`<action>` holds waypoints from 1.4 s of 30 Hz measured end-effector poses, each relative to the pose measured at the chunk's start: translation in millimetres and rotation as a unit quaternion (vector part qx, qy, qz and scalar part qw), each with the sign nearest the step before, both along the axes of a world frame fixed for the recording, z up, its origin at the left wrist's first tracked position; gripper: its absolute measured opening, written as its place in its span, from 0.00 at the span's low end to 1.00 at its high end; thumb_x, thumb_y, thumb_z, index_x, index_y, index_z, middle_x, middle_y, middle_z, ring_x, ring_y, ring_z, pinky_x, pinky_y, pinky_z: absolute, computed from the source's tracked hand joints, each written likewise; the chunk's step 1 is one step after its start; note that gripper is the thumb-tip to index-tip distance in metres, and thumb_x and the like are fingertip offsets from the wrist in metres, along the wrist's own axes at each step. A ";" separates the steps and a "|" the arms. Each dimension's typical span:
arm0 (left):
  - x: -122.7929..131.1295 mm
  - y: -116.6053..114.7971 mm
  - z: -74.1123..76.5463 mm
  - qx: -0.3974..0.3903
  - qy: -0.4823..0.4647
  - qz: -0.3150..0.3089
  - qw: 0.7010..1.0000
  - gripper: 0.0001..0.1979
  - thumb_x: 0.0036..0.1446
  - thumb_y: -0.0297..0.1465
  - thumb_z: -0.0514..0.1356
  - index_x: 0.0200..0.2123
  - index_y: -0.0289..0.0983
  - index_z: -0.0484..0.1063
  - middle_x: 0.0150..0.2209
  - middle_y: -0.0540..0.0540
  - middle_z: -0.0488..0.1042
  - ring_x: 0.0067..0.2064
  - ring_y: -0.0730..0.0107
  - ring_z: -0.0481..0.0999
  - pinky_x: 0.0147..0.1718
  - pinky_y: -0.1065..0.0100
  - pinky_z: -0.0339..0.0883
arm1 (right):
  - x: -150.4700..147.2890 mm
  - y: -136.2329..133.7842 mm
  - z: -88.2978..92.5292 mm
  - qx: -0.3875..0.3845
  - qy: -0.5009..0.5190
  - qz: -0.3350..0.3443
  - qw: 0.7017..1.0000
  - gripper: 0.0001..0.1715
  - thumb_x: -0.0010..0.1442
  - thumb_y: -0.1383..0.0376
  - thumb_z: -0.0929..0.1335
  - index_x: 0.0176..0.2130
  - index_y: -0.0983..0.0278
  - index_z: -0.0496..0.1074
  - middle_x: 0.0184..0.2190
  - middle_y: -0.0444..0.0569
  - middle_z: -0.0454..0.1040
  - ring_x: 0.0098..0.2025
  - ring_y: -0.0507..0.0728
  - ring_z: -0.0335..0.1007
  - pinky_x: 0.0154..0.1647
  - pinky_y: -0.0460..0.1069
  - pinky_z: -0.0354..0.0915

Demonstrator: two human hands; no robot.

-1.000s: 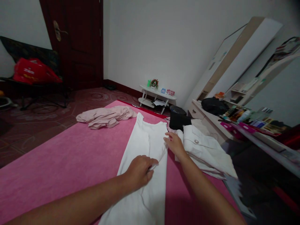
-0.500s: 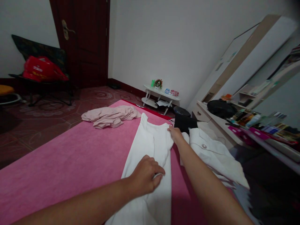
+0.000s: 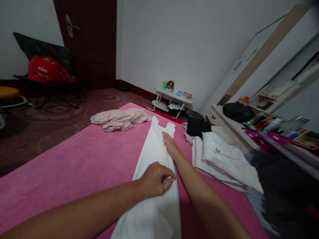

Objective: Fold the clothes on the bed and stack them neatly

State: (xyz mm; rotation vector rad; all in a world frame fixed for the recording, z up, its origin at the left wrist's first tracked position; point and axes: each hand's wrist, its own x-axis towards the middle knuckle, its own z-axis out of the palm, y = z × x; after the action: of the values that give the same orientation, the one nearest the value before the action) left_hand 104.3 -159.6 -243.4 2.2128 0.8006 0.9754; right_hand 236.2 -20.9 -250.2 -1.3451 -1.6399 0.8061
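A long white sleeveless garment [image 3: 154, 149] lies lengthwise in front of me, its two shoulder straps at the far end and its right side folded inward. My left hand [image 3: 157, 179] rests on its middle, thumb and fingertips pinched at the right edge of the cloth. Farther up, my right hand [image 3: 169, 143] lies along the right edge just below the strap, fingers stretched out on the fabric. Both hands touch the garment. Its near end runs out of view at the bottom.
The garment lies on a pink bed cover [image 3: 94, 166]. A crumpled pale pink cloth [image 3: 121, 119] is at the far left. Folded white clothes [image 3: 224, 159] and a black item [image 3: 198, 127] lie at right. Beyond are a small white table [image 3: 171, 94] and a cluttered dresser [image 3: 221, 121].
My right hand has moved left from the outer shoulder, and the garment's right side has come inward with it. My left hand stays pinched at about the same spot.
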 end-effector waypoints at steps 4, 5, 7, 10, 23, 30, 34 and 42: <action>-2.3 -1.6 2.1 -0.047 -0.024 0.017 0.998 0.12 0.51 0.25 0.56 0.36 0.37 0.79 0.23 0.51 0.73 0.24 0.75 0.68 0.28 0.73 0.58 | 19.6 -68.7 7.3 0.033 0.029 -0.045 0.998 0.24 0.56 0.55 0.65 0.49 0.64 0.70 0.48 0.54 0.74 0.48 0.59 0.70 0.51 0.54 0.64; -2.7 -1.8 2.8 -0.061 -0.030 0.024 0.997 0.13 0.51 0.24 0.56 0.36 0.37 0.79 0.23 0.51 0.73 0.23 0.76 0.67 0.27 0.73 0.57 | 23.2 -87.9 9.8 0.040 0.033 -0.055 0.997 0.21 0.56 0.57 0.65 0.47 0.64 0.71 0.45 0.54 0.75 0.46 0.58 0.71 0.49 0.53 0.65; -3.4 -2.0 3.8 -0.092 -0.044 0.042 0.994 0.14 0.50 0.24 0.55 0.37 0.35 0.79 0.22 0.52 0.71 0.22 0.77 0.65 0.24 0.74 0.55 | 28.6 -126.1 15.9 0.041 0.025 -0.064 0.997 0.17 0.56 0.59 0.65 0.43 0.64 0.72 0.42 0.53 0.75 0.43 0.57 0.71 0.46 0.52 0.66; -5.3 -2.2 3.6 -0.136 -0.068 0.063 0.986 0.14 0.50 0.24 0.54 0.37 0.33 0.78 0.21 0.52 0.69 0.22 0.77 0.63 0.22 0.75 0.52 | 33.0 -179.6 28.0 0.007 -0.017 -0.046 0.999 0.13 0.57 0.58 0.66 0.38 0.64 0.73 0.34 0.50 0.76 0.37 0.56 0.71 0.40 0.50 0.66; -27.2 -7.7 8.1 -0.165 -0.034 0.072 0.983 0.13 0.49 0.25 0.57 0.38 0.34 0.78 0.20 0.55 0.62 0.22 0.79 0.59 0.23 0.76 0.51 | 6.8 -275.9 37.9 0.057 -0.296 0.081 0.950 0.06 0.49 0.67 0.68 0.32 0.61 0.70 0.26 0.47 0.73 0.29 0.56 0.69 0.29 0.48 0.61; -52.7 4.5 35.3 -0.168 0.140 0.051 0.974 0.14 0.45 0.23 0.55 0.34 0.36 0.79 0.20 0.54 0.66 0.21 0.77 0.63 0.21 0.75 0.52 | 1.3 -261.3 49.2 0.069 -0.136 0.324 0.934 0.17 0.64 0.57 0.60 0.31 0.59 0.72 0.29 0.44 0.77 0.30 0.51 0.72 0.33 0.45 0.62; -63.3 11.1 50.4 -0.122 0.316 0.043 0.940 0.10 0.45 0.26 0.58 0.30 0.40 0.78 0.23 0.51 0.73 0.24 0.72 0.69 0.23 0.73 0.55 | 3.2 -253.9 48.4 -0.009 -0.114 0.241 0.964 0.13 0.58 0.56 0.68 0.32 0.62 0.74 0.27 0.44 0.73 0.27 0.49 0.67 0.27 0.43 0.58; -18.6 35.9 35.2 0.147 0.317 0.114 0.930 0.11 0.58 0.26 0.54 0.39 0.36 0.75 0.39 0.41 0.72 0.44 0.58 0.71 0.42 0.61 0.64 | 27.3 -164.4 35.3 0.020 -0.151 0.064 0.986 0.08 0.57 0.68 0.64 0.31 0.64 0.73 0.27 0.44 0.72 0.28 0.51 0.66 0.29 0.44 0.59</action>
State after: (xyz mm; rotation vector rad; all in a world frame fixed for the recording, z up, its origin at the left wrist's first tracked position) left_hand 85.6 -123.7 -208.2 2.7943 1.2884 0.4829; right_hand 263.5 -185.3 -214.9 -1.3974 -1.9840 0.6624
